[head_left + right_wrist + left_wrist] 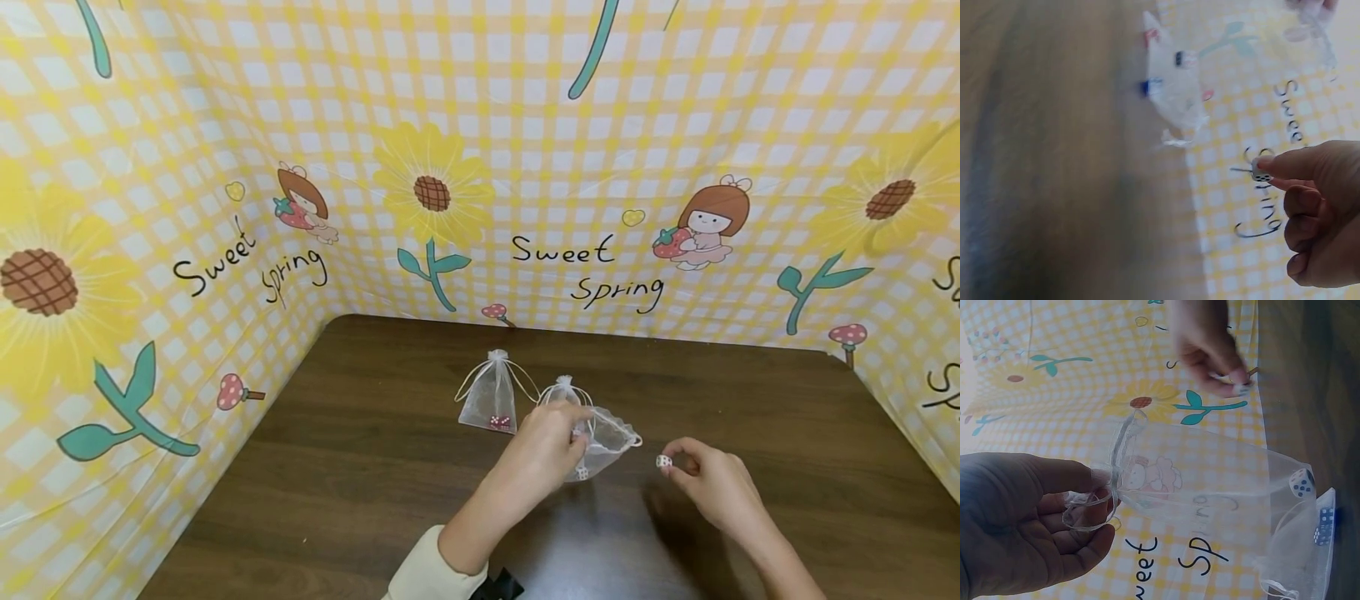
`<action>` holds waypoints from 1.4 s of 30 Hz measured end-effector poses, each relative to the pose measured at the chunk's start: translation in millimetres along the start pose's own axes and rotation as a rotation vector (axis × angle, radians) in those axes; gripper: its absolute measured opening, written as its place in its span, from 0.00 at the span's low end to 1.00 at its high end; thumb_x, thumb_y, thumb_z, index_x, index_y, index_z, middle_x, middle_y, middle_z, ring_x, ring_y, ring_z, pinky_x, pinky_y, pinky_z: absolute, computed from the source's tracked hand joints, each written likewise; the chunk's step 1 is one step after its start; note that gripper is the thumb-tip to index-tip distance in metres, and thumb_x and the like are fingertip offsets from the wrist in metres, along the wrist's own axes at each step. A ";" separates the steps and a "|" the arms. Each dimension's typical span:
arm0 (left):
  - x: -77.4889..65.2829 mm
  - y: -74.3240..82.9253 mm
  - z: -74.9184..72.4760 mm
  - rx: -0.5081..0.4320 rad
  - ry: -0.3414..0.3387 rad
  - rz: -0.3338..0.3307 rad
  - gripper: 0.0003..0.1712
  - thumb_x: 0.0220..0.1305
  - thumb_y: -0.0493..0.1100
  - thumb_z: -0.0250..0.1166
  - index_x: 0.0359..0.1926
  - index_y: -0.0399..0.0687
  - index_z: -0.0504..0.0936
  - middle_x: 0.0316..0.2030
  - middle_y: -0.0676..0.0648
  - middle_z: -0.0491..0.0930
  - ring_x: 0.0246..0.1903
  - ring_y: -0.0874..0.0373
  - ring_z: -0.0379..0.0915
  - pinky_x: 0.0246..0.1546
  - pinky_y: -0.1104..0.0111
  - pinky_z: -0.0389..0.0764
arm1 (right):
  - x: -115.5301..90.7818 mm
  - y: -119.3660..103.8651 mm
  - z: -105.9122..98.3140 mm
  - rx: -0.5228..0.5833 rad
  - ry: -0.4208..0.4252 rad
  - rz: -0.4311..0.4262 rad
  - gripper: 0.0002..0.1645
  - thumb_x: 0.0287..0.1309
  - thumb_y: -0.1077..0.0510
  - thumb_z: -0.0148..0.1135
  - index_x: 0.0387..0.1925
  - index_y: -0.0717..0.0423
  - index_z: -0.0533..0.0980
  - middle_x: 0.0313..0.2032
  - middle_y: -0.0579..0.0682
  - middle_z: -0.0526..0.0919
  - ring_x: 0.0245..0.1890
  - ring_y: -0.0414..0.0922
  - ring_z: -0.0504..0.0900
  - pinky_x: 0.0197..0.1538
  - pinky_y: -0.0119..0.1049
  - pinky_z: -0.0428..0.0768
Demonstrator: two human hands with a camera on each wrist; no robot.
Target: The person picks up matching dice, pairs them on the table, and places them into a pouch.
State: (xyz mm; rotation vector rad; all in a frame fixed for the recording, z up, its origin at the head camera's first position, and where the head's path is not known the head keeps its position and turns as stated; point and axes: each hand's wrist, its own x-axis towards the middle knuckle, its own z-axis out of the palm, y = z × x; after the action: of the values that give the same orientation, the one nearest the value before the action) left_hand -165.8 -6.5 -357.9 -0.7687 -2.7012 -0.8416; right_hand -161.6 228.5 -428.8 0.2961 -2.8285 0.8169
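Note:
My left hand (551, 442) pinches the mouth edge of a sheer white drawstring pouch (609, 442), which hangs just above the table with its mouth facing right. Inside its lower end lies a white die (1302, 483) with blue and dark dots. To the right of the pouch, my right hand (716, 485) pinches another white die (663, 461) between thumb and index finger, apart from the pouch. A second pouch (558, 390), partly hidden behind my left hand, contains blue dice (1324, 519). Left of it, a third pouch (486, 402) lies cinched, with red dice (500, 422) inside.
A dark wooden table (360, 467) carries the pouches. Yellow checked cloth (525, 167) with flowers and lettering walls off its back and sides. A small black object (498, 586) shows below my left sleeve at the bottom edge.

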 end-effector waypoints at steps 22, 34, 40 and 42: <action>-3.2 3.7 9.4 -0.002 -0.044 -0.022 0.16 0.55 0.35 0.65 0.47 0.40 0.82 0.42 0.45 0.81 0.41 0.60 0.76 0.42 0.75 0.75 | 3.7 -56.2 -26.0 0.085 0.407 -0.249 0.17 0.37 0.66 0.73 0.33 0.49 0.79 0.13 0.34 0.54 0.15 0.34 0.52 0.28 0.31 0.55; -2.5 5.1 12.4 -0.023 -0.038 -0.007 0.15 0.54 0.33 0.66 0.45 0.40 0.83 0.37 0.47 0.81 0.33 0.65 0.74 0.31 0.79 0.73 | 6.3 -69.4 -21.8 0.074 0.367 -0.341 0.17 0.39 0.65 0.73 0.33 0.47 0.80 0.13 0.32 0.54 0.14 0.31 0.51 0.30 0.32 0.56; -2.0 5.6 13.1 -0.033 -0.035 0.004 0.15 0.54 0.34 0.66 0.45 0.41 0.83 0.37 0.47 0.81 0.33 0.65 0.74 0.31 0.79 0.73 | 6.7 -71.2 -19.6 0.062 0.343 -0.378 0.19 0.38 0.66 0.73 0.33 0.46 0.79 0.14 0.31 0.53 0.14 0.28 0.51 0.30 0.33 0.57; -1.9 5.8 13.5 -0.042 -0.035 0.005 0.15 0.53 0.33 0.66 0.44 0.41 0.83 0.37 0.47 0.81 0.33 0.65 0.74 0.31 0.80 0.73 | 6.6 -71.8 -19.3 0.059 0.336 -0.381 0.19 0.38 0.67 0.73 0.34 0.46 0.79 0.14 0.31 0.53 0.14 0.28 0.51 0.30 0.33 0.57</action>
State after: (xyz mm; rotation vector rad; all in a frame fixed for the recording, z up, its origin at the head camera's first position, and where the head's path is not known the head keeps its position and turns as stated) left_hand -161.7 4.6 -366.8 -0.8057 -2.7187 -0.8946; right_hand -148.4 178.6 -375.0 0.6190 -2.3389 0.7805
